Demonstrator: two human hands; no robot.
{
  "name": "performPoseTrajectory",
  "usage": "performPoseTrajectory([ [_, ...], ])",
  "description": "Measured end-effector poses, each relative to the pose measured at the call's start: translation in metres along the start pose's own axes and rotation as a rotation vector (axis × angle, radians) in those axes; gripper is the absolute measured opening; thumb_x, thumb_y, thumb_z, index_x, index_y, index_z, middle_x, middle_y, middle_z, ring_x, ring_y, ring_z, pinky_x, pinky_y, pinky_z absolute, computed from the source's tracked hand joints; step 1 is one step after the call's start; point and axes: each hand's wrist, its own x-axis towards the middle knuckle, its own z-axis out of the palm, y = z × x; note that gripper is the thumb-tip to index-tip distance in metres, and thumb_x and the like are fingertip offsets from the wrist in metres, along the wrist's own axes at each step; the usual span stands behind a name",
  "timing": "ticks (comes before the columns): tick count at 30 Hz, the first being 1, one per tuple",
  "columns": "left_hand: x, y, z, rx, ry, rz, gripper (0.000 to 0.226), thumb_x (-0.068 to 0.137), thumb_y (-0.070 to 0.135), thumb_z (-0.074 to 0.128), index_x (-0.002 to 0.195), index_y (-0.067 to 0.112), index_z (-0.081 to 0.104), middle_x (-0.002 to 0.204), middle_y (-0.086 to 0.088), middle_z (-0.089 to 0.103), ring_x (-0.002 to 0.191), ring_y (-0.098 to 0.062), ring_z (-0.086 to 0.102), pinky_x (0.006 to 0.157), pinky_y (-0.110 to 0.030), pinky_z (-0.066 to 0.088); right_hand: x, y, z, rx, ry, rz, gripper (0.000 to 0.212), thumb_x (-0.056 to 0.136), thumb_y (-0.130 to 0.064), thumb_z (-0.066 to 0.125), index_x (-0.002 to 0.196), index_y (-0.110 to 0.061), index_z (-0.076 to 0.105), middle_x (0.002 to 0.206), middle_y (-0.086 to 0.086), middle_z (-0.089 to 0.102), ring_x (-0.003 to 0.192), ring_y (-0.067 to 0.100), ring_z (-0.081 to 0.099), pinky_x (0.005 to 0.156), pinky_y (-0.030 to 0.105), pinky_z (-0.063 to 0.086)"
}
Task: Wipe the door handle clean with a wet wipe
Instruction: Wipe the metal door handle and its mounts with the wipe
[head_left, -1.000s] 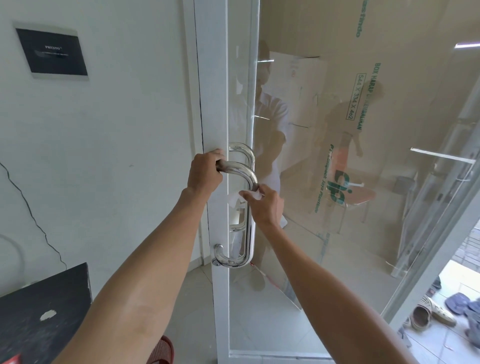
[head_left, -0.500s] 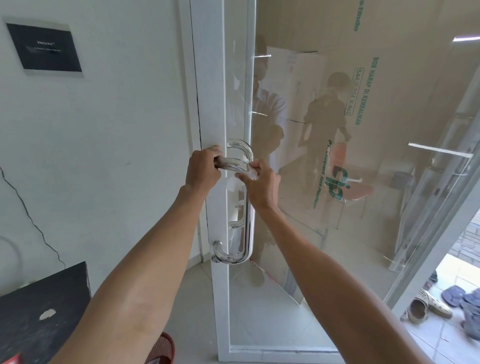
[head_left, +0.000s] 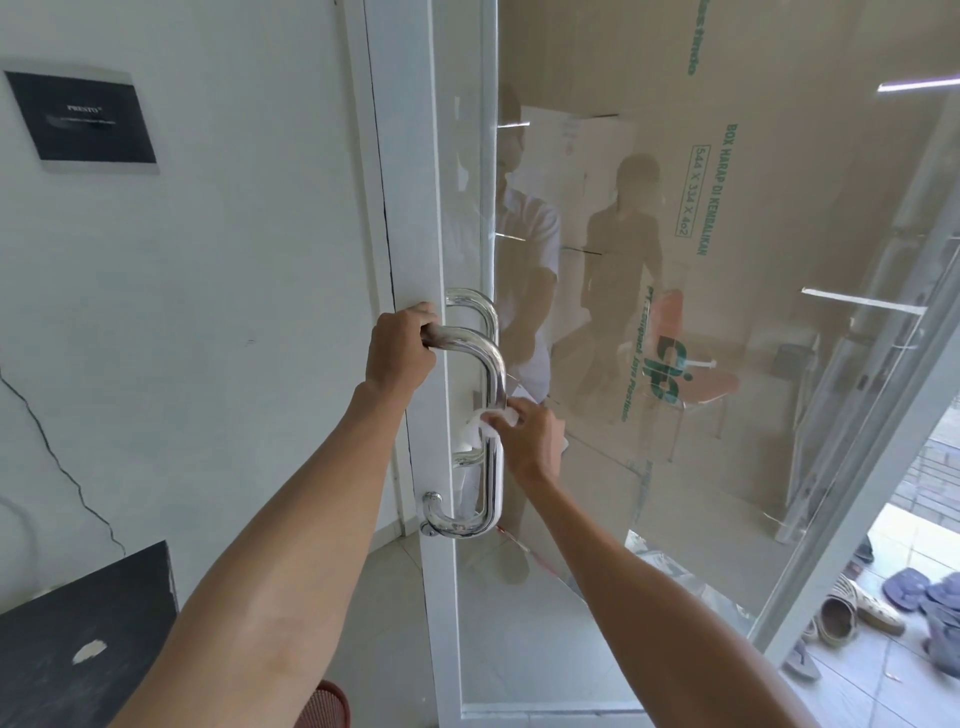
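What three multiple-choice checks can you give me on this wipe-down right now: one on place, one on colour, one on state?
1. Where on the door handle is the wet wipe?
A. at the top bend
B. about midway down the upright bar
C. at the bottom bend

2. What colour is the wet wipe?
A. white
B. blue
C. yellow

3. What is the left hand doing?
A. hanging at the person's side
B. gripping the handle's top horizontal bar
C. held open, touching nothing

Answers:
1. B: the right hand pinches the wipe against the upright bar, well below the top bend and above the bottom one.
2. A: the wipe shows white against the polished metal.
3. B: its fingers are curled round the top bar next to the door frame.
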Motion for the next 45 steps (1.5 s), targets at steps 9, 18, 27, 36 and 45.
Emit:
performPoseTrajectory([
  [9,-0.002,0.003,-0.003,-0.008,-0.014,-0.002,0.031,0.062,-0.016,0.049,0.08,0.002,0.067,0.082,-0.007,0.066,0.071,-0.033,0.058,0.067,-0.032,0.05,0.031,-0.035,0.0,0.023,0.08,-0.118,0.037,0.077,-0.036,0.077,0.103,-0.011,0.072,0.089,0.002,0.073,0.072,0.012,0.054,0.069,0.024,0.045],
  [18,-0.005,0.009,-0.009,0.026,-0.037,-0.035,0.029,0.064,-0.016,0.046,0.078,0.001,0.064,0.076,-0.012,0.062,0.068,-0.033,0.054,0.064,-0.025,0.041,-0.019,0.021,0.021,-0.047,0.065,0.097,0.029,0.073,-0.044,0.075,0.09,-0.02,0.075,0.073,-0.003,0.071,0.063,0.011,0.057,0.059,0.025,0.045],
  [27,-0.005,0.01,-0.01,0.041,-0.067,-0.025,0.031,0.065,-0.017,0.046,0.081,0.001,0.067,0.077,-0.013,0.065,0.072,-0.035,0.06,0.068,-0.035,0.051,-0.03,0.049,0.026,-0.136,-0.008,0.14,0.025,0.072,-0.039,0.077,0.085,-0.018,0.075,0.071,-0.002,0.071,0.065,0.017,0.061,0.058,0.026,0.047],
  [36,-0.002,0.007,-0.007,0.033,-0.043,-0.042,0.034,0.065,-0.016,0.046,0.083,0.003,0.069,0.079,-0.01,0.066,0.074,-0.035,0.057,0.066,-0.022,0.038,-0.042,0.08,0.03,-0.181,-0.188,0.33,0.018,0.074,-0.029,0.078,0.071,-0.014,0.07,0.066,0.002,0.059,0.061,0.019,0.054,0.057,0.027,0.044],
  [45,0.0,0.003,-0.003,0.013,-0.009,-0.015,0.037,0.065,-0.014,0.048,0.088,0.004,0.07,0.085,-0.006,0.068,0.075,-0.035,0.058,0.067,-0.024,0.043,0.004,0.004,0.02,0.051,0.134,-0.019,0.031,0.081,-0.044,0.069,0.099,-0.02,0.072,0.08,-0.002,0.072,0.064,0.01,0.054,0.066,0.03,0.049],
])
